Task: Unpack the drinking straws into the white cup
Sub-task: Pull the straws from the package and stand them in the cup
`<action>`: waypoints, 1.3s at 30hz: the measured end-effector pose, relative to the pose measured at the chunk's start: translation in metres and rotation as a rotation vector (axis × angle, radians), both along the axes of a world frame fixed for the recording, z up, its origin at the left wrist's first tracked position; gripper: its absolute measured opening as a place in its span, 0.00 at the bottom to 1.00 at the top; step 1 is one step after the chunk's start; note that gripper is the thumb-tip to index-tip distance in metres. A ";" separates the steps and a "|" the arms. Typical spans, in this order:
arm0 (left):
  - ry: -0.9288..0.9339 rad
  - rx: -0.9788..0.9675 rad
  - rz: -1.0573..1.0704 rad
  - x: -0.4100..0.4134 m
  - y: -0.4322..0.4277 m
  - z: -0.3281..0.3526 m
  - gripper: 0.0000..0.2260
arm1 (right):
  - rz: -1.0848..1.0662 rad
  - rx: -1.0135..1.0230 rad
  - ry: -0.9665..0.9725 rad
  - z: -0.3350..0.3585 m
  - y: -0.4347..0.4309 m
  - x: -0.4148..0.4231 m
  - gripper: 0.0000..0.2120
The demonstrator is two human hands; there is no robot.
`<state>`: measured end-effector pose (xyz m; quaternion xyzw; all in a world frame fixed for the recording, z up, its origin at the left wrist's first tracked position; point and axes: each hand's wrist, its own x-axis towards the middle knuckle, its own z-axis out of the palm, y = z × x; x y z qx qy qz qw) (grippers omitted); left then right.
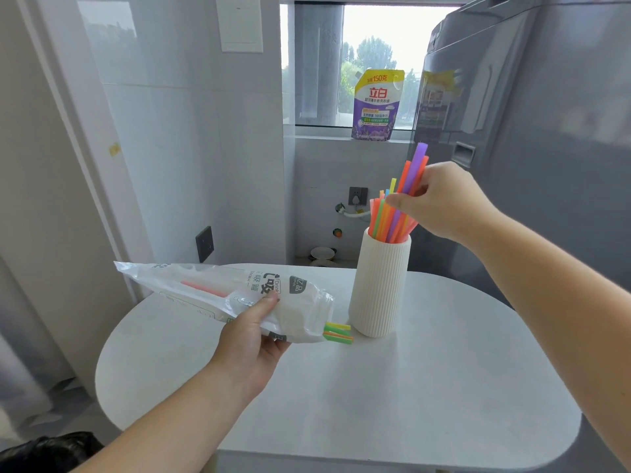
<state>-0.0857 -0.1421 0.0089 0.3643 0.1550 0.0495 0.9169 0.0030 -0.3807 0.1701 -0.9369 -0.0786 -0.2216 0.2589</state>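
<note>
Your left hand [252, 331] grasps the clear straw bag [211, 288] from beneath, thumb on top. Right of that grip, green and orange straws [338, 332] poke from its mouth, just beside the white ribbed cup [379, 285]. Your right hand [444, 203] pinches a bundle of colourful straws [418, 158], whose lower ends stand in the cup below.

The white cup [379, 285] hides the lower ends of the straws [392, 221] standing in it. The frosted bag [211, 288] veils its contents: one reddish straw shows faintly, and a few green, yellow and orange tips [338, 332] poke from its mouth. Under the bag, the fingers of the left hand [252, 336] are out of sight. The left arm [153, 421] runs off the bottom edge, the right arm [563, 302] off the right. The small print on the purple pouch [375, 107] is too fine to read.
</note>
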 end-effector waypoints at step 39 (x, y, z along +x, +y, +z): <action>-0.012 0.036 -0.028 -0.002 -0.002 0.000 0.15 | 0.073 -0.137 -0.245 -0.030 0.003 -0.010 0.22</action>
